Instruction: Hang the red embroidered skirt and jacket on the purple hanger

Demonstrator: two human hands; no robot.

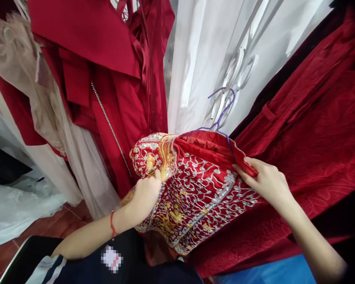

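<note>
The embroidered red garment point(195, 193) hangs between the two hands on a purple wire hanger point(221, 114), amid a crowded rack. The left hand point(146, 193) is closed on the garment's near edge, fingers pinching a fold of the embroidered cloth just below a turned-over flap. The right hand point(264, 179) lies with fingers extended and together along the upper hem, thumb tucked under the red lining; it appears clamped lightly on that hem.

Beyond the left hand hang a plain red satin dress point(112, 79) with a line of beading, and a beige tulle piece point(26, 67). Above the right hand is white plastic garment cover point(225, 47); past it, a dark red brocade gown point(313, 118).

Judgement on handling: the cloth is soft and drapes, but dense silver and gold thread likely adds weight and some stiffness. The satin ground looks slippery; the raised embroidery may snag. Hold is best taken at the hemmed upper edge or the hanger, not on the stitched motifs.
</note>
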